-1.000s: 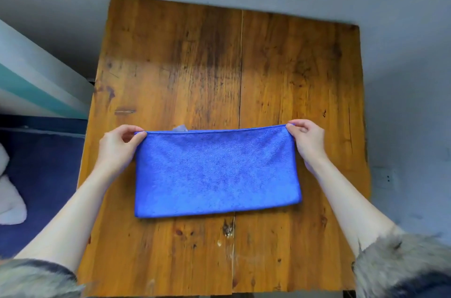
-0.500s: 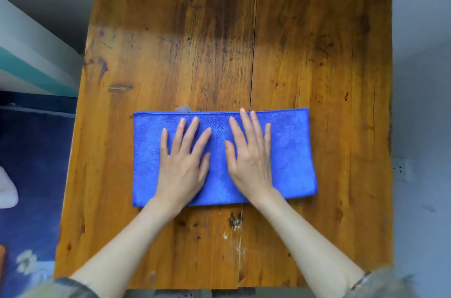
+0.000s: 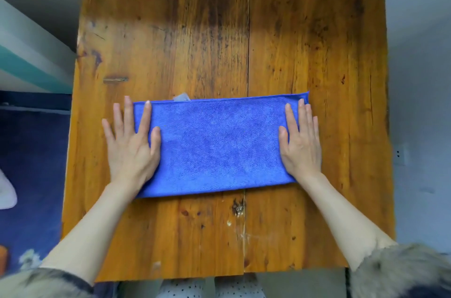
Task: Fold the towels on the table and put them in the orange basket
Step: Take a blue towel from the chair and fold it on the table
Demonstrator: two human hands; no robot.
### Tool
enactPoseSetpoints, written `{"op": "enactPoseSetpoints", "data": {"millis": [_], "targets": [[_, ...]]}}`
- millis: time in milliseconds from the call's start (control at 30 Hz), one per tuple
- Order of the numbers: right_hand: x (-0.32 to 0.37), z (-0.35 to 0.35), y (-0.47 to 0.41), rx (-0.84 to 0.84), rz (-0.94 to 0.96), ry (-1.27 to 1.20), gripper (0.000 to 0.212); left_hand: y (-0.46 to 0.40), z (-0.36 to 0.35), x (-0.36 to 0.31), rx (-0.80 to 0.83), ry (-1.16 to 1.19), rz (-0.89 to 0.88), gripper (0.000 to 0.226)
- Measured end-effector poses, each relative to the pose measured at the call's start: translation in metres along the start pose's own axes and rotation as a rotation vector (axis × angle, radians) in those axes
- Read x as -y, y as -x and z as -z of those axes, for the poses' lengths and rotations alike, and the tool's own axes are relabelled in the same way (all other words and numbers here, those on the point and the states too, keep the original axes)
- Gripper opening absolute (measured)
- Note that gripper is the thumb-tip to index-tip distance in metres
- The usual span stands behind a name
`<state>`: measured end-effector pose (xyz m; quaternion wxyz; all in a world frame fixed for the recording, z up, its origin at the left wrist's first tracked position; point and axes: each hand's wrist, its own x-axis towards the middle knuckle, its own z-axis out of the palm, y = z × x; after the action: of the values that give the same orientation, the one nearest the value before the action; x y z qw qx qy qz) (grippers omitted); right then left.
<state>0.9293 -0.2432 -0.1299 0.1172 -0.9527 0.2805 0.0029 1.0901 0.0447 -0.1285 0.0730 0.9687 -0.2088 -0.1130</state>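
A blue towel (image 3: 219, 144), folded into a long rectangle, lies flat across the near middle of the wooden table (image 3: 219, 29). A small pale tag pokes out at its far edge. My left hand (image 3: 130, 144) rests flat on the towel's left end, fingers spread, partly on the bare wood. My right hand (image 3: 300, 141) presses flat on the right end, fingers straight and together. Neither hand grips anything. An orange sliver (image 3: 3, 258) shows at the lower left edge of the frame; whether it is the basket I cannot tell.
The table ends close to my body at the bottom of the frame. Dark blue patterned floor covering (image 3: 31, 175) lies to the left, with a white object (image 3: 6, 195) on it. A grey wall with a socket (image 3: 400, 153) is on the right.
Both hands slid apart from the towel's middle to its two ends, flattening it. One second ago they pinched the far corners; now they lie flat.
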Motion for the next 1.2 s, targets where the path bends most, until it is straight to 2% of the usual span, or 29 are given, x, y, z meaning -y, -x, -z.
{"op": "enactPoseSetpoints", "data": {"millis": [133,233,333,400,467,700,867,1000,1100,1200], "targets": [[0.018,0.004,0.016,-0.005,-0.015,0.029,0.056,0.030,0.009,0.014,-0.051,0.089,0.088,0.057],[0.051,0.000,0.036,-0.003,0.102,0.040,0.054,0.054,0.014,0.011,-0.135,0.158,0.164,0.046],[0.095,-0.014,0.057,0.063,0.278,0.045,0.054,0.066,0.012,0.004,-0.145,0.123,0.232,0.032],[0.117,-0.025,0.064,0.095,0.320,0.056,0.054,0.065,0.011,0.001,-0.130,0.125,0.255,0.028],[0.129,-0.031,0.064,0.101,0.281,0.066,0.055,0.060,0.013,-0.002,-0.109,0.166,0.293,0.027],[0.133,-0.031,0.066,0.144,0.250,0.120,0.056,0.042,0.026,-0.007,0.100,0.290,0.506,0.030],[0.129,-0.023,0.059,0.167,0.296,0.148,0.060,0.031,0.040,0.005,0.160,0.358,0.390,0.018],[0.109,-0.014,0.044,0.168,0.297,0.194,0.067,0.026,0.046,0.017,0.270,0.690,0.472,0.014],[0.104,-0.014,0.039,0.231,0.273,0.251,0.073,0.025,0.055,0.019,0.408,1.038,0.588,0.035],[0.108,-0.014,0.037,0.271,0.262,0.281,0.074,0.025,0.066,0.018,0.521,1.192,0.597,0.041]]}}
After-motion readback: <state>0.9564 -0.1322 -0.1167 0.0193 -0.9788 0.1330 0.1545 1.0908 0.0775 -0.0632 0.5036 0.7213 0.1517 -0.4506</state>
